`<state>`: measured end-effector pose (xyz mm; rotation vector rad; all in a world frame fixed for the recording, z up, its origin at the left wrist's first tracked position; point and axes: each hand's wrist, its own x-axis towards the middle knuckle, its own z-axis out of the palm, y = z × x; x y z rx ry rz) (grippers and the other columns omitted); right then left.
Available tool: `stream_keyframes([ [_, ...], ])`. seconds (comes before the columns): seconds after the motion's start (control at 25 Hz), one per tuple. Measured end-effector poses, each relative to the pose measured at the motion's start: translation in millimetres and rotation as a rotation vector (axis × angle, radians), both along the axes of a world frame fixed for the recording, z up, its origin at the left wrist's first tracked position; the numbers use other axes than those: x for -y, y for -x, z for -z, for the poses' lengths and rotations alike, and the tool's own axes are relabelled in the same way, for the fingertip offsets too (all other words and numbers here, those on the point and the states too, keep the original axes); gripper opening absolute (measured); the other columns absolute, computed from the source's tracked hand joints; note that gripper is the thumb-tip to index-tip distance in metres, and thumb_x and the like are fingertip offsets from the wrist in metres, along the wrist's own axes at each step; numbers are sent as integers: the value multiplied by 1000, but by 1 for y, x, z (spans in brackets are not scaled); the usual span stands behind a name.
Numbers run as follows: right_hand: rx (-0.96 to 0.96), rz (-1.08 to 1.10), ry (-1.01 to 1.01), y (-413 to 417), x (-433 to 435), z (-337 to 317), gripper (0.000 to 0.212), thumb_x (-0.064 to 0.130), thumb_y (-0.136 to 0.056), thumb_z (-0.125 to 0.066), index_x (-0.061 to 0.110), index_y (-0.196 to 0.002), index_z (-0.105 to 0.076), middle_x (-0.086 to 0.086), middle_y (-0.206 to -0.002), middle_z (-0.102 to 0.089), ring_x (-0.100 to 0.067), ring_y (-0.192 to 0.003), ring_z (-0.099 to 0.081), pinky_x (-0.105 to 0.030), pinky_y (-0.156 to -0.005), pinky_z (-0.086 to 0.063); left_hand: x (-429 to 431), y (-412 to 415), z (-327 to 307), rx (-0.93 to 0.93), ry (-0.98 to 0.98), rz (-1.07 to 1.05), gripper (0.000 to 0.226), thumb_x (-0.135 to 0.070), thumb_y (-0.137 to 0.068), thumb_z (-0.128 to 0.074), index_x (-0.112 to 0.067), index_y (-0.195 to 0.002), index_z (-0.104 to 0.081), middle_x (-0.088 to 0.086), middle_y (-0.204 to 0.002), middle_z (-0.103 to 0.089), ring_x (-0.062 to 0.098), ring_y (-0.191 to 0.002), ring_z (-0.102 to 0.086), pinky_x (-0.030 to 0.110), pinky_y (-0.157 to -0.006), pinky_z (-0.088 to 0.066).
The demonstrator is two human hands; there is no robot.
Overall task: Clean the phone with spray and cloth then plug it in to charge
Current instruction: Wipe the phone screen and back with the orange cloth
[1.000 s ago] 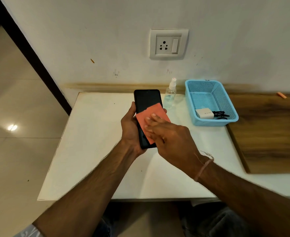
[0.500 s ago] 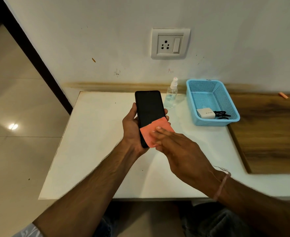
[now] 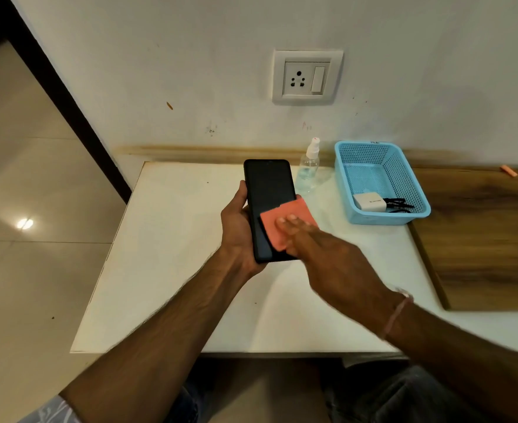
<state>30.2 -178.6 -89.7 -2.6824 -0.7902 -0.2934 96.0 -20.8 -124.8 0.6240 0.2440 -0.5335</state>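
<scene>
Two hands, phone (image 3: 268, 196), cloth (image 3: 285, 221)

No legible text anywhere (only a faint, unreadable mark on the white charger (image 3: 369, 202))

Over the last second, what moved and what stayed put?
The right hand slid the pink cloth down the phone screen toward its lower end, then partway back up. The left hand kept its grip on the phone. Spray bottle, blue basket with the charger, and wall socket are unchanged.
</scene>
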Motion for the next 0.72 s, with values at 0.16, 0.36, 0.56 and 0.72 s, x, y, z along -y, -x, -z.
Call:
stream_keyframes([
  [0.16, -109, 90, -34, -14, -23, -2, 54, 16, -99, -47, 15, -149, -26, -8, -156, -25, -29, -135, -41, -41, -98, -46, 8, 5, 3, 2, -22, 4, 72, -69, -91, -45, -8, -121, -71, 19, -117, -71, 35, -99, -71, 46, -86, -58],
  [0.36, -77, -145, 33, 18, -7, 6, 65, -4, -75, -72, 6, -135, -51, -17, -138, -52, -34, -120, -56, -45, -87, -54, 2, 0, 2, -1, 64, 5, 78, -67, -92, -44, 1, -127, -63, 20, -116, -66, 34, -95, -65, 44, -91, -51],
  [0.56, -78, 143, -66, -26, -6, -7, 51, 16, -99, -45, 19, -148, -31, -4, -155, -30, -28, -130, -47, -44, -91, -50, 10, 5, 1, 8, -65, 49, 67, -68, -92, -45, -13, -112, -77, 16, -112, -74, 34, -97, -73, 46, -81, -60],
  [0.72, -111, -19, 27, 0, -28, 6, 61, 11, -91, -60, 8, -146, -33, -15, -151, -34, -37, -119, -56, -45, -91, -51, 3, 5, 0, 18, 30, 16, 76, -65, -94, -43, -1, -129, -63, 21, -117, -67, 34, -97, -66, 44, -89, -53],
])
